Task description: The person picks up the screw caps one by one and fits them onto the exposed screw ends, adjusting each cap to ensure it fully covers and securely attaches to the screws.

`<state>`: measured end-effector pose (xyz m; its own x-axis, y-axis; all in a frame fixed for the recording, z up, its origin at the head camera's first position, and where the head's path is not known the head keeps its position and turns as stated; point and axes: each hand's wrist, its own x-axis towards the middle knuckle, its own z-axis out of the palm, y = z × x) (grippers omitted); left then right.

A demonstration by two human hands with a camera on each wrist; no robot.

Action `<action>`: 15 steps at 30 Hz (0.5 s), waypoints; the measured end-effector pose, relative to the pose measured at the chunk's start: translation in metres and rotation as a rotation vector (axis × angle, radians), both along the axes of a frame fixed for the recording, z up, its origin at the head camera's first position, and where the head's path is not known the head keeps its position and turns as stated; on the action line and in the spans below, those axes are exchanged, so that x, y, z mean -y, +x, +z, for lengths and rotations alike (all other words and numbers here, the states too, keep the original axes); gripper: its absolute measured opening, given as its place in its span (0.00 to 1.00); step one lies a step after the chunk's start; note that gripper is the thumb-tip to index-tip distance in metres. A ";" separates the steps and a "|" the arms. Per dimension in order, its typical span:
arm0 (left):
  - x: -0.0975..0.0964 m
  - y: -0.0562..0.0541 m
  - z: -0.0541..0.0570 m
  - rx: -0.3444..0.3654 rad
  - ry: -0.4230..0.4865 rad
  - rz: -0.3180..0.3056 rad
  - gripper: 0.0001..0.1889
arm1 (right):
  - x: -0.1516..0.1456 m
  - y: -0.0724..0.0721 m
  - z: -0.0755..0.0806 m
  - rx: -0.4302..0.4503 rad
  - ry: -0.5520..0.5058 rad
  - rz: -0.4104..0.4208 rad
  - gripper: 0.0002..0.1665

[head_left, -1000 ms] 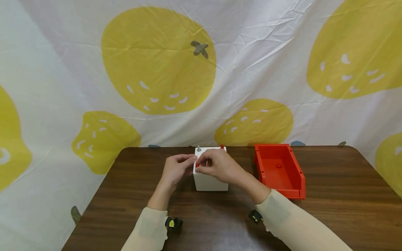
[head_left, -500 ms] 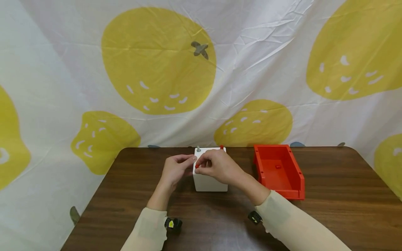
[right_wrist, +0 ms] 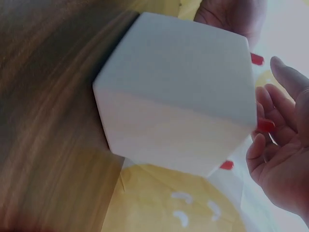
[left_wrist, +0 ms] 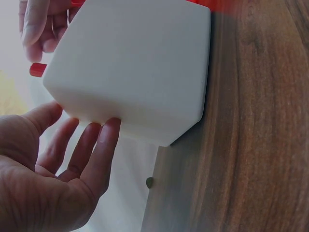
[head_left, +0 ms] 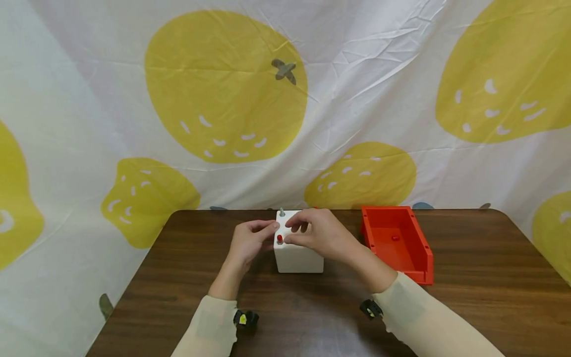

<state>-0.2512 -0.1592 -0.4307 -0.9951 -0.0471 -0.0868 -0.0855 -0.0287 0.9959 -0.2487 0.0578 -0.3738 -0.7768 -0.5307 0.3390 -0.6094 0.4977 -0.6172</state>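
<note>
A white box (head_left: 300, 260) stands on the table, with posts on its top. A red cap (head_left: 279, 238) sits on the front-left post; a bare metal post (head_left: 281, 212) rises at the back left. In the right wrist view, more red caps (right_wrist: 265, 124) stick out from the box top. My left hand (head_left: 252, 243) rests against the box's left side, fingertips (left_wrist: 113, 123) on the side face and thumb at the top edge. Just right of the front-left cap, my right hand (head_left: 318, 233) hovers over the box with thumb and fingers apart, holding nothing.
A red open bin (head_left: 397, 248) stands right of the box, with a small red piece (head_left: 395, 238) inside. The brown wooden table (head_left: 178, 282) runs back to a white cloth (head_left: 250, 183) printed with yellow fruit.
My right thumb and fingers have let go of the red cap at the front left and moved slightly right. The cap stays on its post. My left hand has not moved.
</note>
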 end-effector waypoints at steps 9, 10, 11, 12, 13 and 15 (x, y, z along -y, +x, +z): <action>0.000 0.000 0.000 0.007 -0.043 0.017 0.15 | -0.022 -0.001 0.008 -0.005 -0.027 -0.020 0.17; 0.000 0.000 0.000 0.007 -0.046 0.018 0.15 | -0.025 -0.001 0.009 0.001 -0.032 -0.022 0.18; 0.000 0.000 0.000 0.004 -0.048 0.017 0.15 | -0.028 -0.001 0.010 0.005 -0.037 -0.025 0.18; 0.000 0.000 -0.001 0.002 -0.048 0.018 0.15 | -0.031 -0.001 0.011 0.012 -0.040 -0.030 0.18; 0.000 0.000 -0.001 0.004 -0.048 0.018 0.15 | -0.034 -0.001 0.011 0.018 -0.043 -0.035 0.18; 0.000 0.000 -0.001 0.005 -0.053 0.020 0.15 | -0.041 -0.002 0.013 0.020 -0.041 -0.048 0.19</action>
